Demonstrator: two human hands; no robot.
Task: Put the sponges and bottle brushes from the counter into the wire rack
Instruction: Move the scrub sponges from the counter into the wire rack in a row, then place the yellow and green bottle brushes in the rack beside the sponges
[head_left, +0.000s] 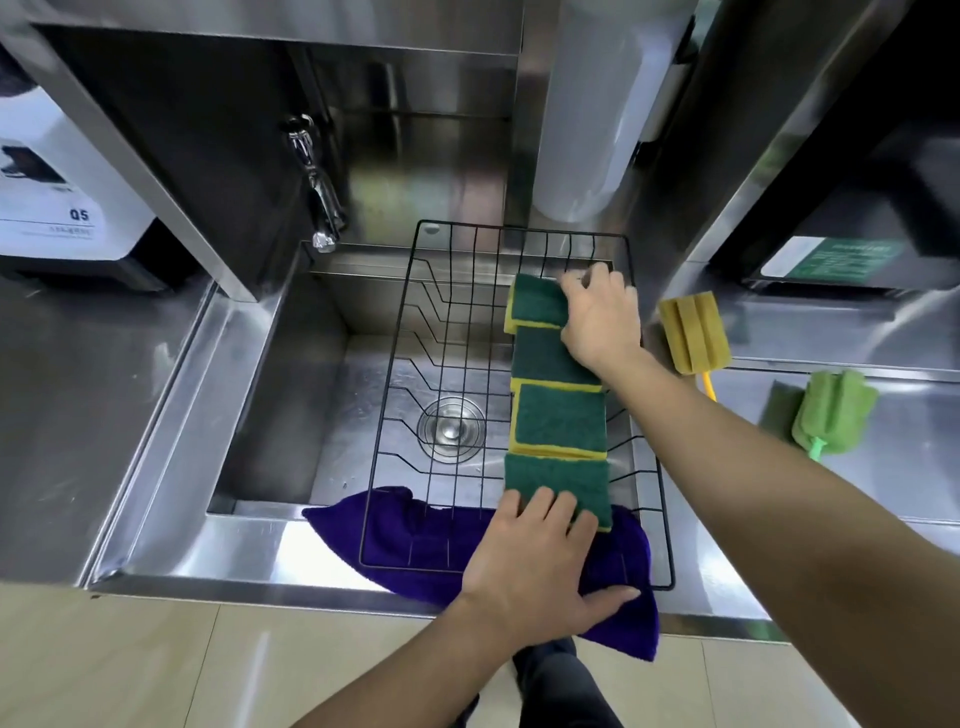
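Four green-and-yellow sponges lie in a row along the right side of the black wire rack (415, 364), running from its far end to its near end, each touching the next. The farthest sponge (535, 304) is tilted, its yellow edge showing on the left; the right hand (602, 317) rests on its right end with fingers curled over it, gripping it. Next come the second sponge (545, 358), partly under that wrist, and the third sponge (561, 421), lying flat with the green side up. The nearest sponge (556, 480) has the fingertips of the left hand (535, 566) pressed flat on its near edge; that hand is spread open, palm down, thumb stretched to the right, holding nothing closed in a grip.

The rack sits across the steel sink (291, 395), its near end resting on a purple cloth (415, 530) that hangs over the sink's front rim. The drain (451, 428) shows through the wires, and a tap (317, 182) hangs over the far left corner.

On the worktop (883, 467) to the right of the rack lie two bottle brushes: a yellow brush (693, 332) just beside the rack, and a green brush (831, 410) farther right, apart from it
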